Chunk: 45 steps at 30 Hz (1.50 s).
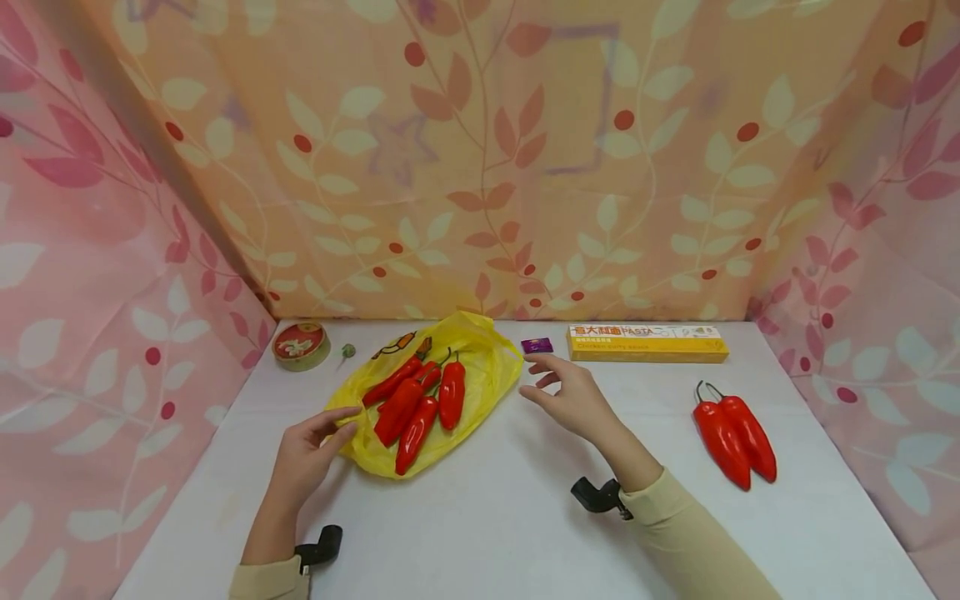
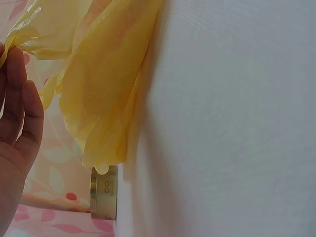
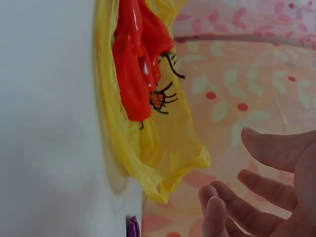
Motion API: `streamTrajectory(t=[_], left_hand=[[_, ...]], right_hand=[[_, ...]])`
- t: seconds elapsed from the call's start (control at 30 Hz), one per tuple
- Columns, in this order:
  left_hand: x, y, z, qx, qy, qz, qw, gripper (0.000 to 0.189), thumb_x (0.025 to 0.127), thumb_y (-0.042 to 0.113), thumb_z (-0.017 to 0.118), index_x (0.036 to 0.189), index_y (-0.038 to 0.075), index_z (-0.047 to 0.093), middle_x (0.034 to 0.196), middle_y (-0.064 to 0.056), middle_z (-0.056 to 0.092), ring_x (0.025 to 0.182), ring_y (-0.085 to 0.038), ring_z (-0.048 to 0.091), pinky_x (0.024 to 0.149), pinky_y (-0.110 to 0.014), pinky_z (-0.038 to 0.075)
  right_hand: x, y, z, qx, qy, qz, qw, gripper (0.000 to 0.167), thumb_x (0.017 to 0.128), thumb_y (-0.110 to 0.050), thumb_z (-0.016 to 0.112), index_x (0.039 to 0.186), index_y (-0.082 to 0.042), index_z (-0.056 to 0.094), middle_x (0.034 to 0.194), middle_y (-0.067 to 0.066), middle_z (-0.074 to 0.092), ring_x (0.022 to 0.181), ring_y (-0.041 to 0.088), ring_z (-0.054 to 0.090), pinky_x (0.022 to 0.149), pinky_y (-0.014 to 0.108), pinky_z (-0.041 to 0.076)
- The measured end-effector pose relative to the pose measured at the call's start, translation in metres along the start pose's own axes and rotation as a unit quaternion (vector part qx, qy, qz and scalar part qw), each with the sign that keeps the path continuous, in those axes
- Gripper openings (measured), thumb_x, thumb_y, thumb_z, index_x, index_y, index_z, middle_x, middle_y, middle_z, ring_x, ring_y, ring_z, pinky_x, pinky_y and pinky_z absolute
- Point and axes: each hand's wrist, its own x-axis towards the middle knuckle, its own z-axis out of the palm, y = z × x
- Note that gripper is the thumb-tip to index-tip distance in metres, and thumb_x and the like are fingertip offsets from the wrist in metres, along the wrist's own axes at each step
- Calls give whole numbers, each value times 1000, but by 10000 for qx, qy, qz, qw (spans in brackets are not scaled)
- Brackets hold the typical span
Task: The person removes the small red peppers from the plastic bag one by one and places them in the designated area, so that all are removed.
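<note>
A yellow plastic bag (image 1: 486, 385) lies spread open on the white table, with several glossy red peppers (image 1: 452, 395) on it. At the bag's near left edge, my left hand (image 1: 302, 457) pinches the thin plastic between fingertips and thumb. The left wrist view shows the bag's film (image 2: 101, 94) lifted at those fingertips. My right hand (image 1: 576, 398) hovers just past the bag's right edge, fingers loosely bent and thumb apart, holding nothing. In the right wrist view a gap separates that hand (image 3: 266, 197) from the bag. Two more red peppers (image 1: 731, 440) lie side by side at the right.
A round tin (image 1: 302, 347) stands at the back left beside a small green item (image 1: 348, 351). Behind the right hand lie a small purple packet (image 1: 536, 345) and a yellow-and-white pasta box (image 1: 647, 344). Patterned cloth walls (image 1: 480, 208) enclose the table's back and sides.
</note>
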Motion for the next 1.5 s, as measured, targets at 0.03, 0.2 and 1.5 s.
streamTrajectory(t=[0.03, 0.2, 1.5], left_hand=[[0, 0, 0, 10, 6, -3, 10000, 27, 98, 31, 67, 120, 16, 74, 121, -5, 70, 102, -8, 57, 89, -6, 44], [1, 1, 0, 46, 8, -16, 10000, 27, 99, 31, 66, 121, 16, 74, 122, -5, 70, 103, -7, 56, 90, -6, 43], [1, -3, 1, 110, -13, 154, 9998, 26, 99, 29, 66, 120, 16, 74, 120, -4, 70, 100, -8, 56, 89, -6, 43]], right_hand=[[3, -1, 3, 74, -31, -35, 10000, 54, 91, -36, 76, 140, -21, 59, 124, 7, 69, 102, 23, 68, 82, 38, 59], [18, -2, 17, 537, -157, -42, 9984, 51, 91, -30, 76, 138, -16, 60, 127, 15, 67, 104, 26, 67, 82, 37, 60], [89, -15, 101, 847, -1058, 792, 9876, 59, 91, -31, 75, 143, -11, 55, 132, 19, 62, 119, 34, 60, 90, 42, 57]])
